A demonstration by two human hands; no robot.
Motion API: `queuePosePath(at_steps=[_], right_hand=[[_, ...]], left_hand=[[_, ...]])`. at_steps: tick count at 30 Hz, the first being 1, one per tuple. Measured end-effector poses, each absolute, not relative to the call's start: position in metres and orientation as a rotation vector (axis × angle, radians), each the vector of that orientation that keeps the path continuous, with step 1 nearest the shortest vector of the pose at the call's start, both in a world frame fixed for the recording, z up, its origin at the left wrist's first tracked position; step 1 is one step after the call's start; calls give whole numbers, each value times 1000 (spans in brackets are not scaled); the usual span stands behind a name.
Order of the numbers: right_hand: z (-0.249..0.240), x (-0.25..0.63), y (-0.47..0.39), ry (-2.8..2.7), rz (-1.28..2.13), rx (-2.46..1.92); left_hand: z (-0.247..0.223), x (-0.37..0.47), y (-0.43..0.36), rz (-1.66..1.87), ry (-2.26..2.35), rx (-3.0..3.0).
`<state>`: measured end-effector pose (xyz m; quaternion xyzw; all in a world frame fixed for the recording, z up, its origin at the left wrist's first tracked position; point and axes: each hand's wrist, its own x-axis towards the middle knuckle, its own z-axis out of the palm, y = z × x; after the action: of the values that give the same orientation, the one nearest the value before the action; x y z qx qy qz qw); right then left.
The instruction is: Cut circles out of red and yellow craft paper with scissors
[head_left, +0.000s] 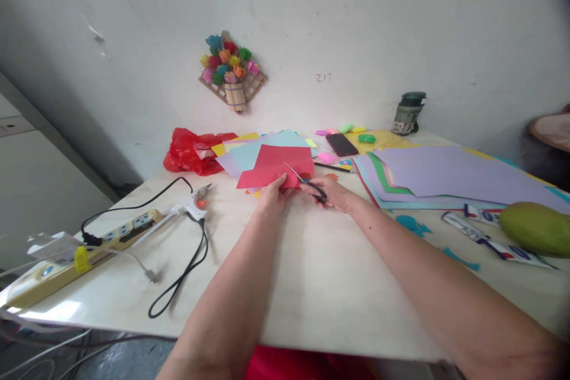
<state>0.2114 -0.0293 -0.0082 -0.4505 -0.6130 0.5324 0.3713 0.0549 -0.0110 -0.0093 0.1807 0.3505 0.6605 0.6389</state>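
Observation:
My left hand (275,193) grips a sheet of red paper (285,157) by its near edge, thumb on top. In my right hand (332,193) is a pair of scissors (317,190) with dark handles, my fingers around the loops. A blade lies over the red paper, pointing up and left, just right of my left thumb. Whether the blades are fully closed is too small to tell. Beneath and behind the red paper are light blue and lilac sheets (249,153). Small orange scraps (332,177) lie close to my right hand.
At left are a glue gun (195,208), its looped black cord and a power strip (89,261). A red plastic bag (191,151) sits behind. To the right lie a phone (342,144), a pencil (333,167), stacked coloured paper (445,172), tubes (519,252), a green fruit (538,228) and a bottle (407,114).

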Motion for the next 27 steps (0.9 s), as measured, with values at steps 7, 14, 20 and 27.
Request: queuePosePath(at_steps=[7, 14, 20, 27], right_hand=[[-10, 211, -28, -1559, 1375, -1133], [-15, 211, -25, -1567, 1372, -1129], [-16, 210, -24, -1578, 1365, -1118], [-17, 209, -24, -1567, 1383, -1131]], left_hand=[[-8, 56, -12, 1507, 808, 398], [-8, 56, -12, 1514, 817, 387], [-8, 56, -12, 1525, 820, 396], [-7, 56, -13, 1548, 817, 397]])
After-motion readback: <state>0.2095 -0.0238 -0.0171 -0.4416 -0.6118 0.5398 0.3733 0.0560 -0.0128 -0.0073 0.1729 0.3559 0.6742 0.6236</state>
